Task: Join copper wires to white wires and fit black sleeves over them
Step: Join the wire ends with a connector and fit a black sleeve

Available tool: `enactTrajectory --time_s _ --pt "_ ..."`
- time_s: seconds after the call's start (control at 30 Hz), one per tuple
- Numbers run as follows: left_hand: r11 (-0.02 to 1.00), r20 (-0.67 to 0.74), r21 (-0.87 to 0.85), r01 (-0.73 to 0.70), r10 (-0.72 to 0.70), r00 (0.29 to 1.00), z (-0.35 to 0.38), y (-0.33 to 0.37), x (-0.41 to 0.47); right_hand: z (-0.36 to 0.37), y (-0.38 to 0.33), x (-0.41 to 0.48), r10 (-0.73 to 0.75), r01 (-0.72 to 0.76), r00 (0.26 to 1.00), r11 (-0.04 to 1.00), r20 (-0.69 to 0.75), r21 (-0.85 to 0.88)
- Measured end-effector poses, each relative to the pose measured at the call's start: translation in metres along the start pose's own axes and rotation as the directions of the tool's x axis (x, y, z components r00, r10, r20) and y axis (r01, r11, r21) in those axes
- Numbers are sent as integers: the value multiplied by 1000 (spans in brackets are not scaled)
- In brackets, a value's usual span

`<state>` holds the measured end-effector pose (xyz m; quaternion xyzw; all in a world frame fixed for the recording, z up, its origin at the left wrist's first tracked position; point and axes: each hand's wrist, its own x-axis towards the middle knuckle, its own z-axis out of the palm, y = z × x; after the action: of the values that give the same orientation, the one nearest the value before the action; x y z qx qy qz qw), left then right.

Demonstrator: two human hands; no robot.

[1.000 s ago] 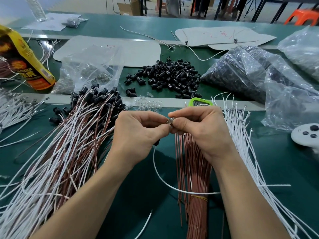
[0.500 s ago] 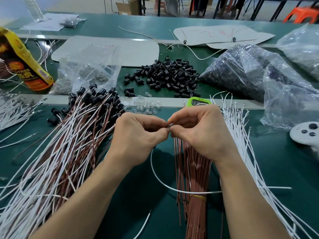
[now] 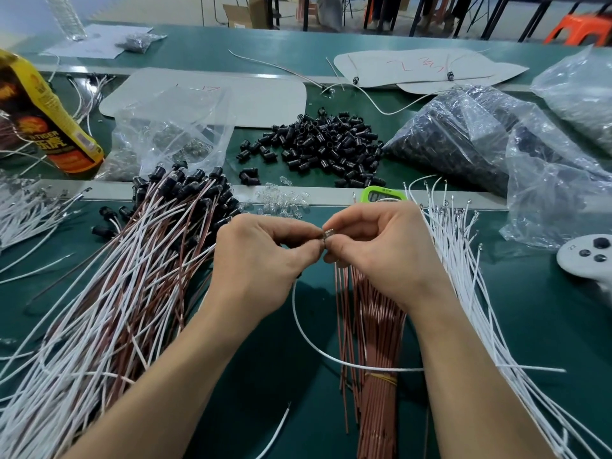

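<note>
Pinching a small clear piece (image 3: 328,234), your left hand (image 3: 258,260) and right hand (image 3: 381,256) meet fingertip to fingertip; the white wire (image 3: 318,351) looping beneath them looks light and floppy, so grip near its tip.

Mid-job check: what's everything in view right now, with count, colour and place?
joined wires: many, white and copper, black-sleeved ends, left
copper wires: one banded bundle, centre
white wires: many, right
black sleeves: one heap, far centre
clear pieces: one cluster, centre strip
plastic bags: several, clear, left-centre and right
yellow pack: one, far left
green device: one, behind hands
white controller: one, right edge
left hand: grip pinches small part
right hand: grip pinches same part
</note>
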<state>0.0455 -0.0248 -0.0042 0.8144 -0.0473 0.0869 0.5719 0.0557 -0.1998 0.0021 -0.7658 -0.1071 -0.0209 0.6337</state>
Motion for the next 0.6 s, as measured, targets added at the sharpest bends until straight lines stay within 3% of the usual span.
enactTrajectory --time_s 0.1,0.6 --pt "998 30 -46 44 -43 999 1 0 0 0 1 0 20 -20 1000 1000 9 -2" --pt "998 103 13 -64 62 993 -5 7 0 -5 0 0 -38 41 999 997 34 -62"
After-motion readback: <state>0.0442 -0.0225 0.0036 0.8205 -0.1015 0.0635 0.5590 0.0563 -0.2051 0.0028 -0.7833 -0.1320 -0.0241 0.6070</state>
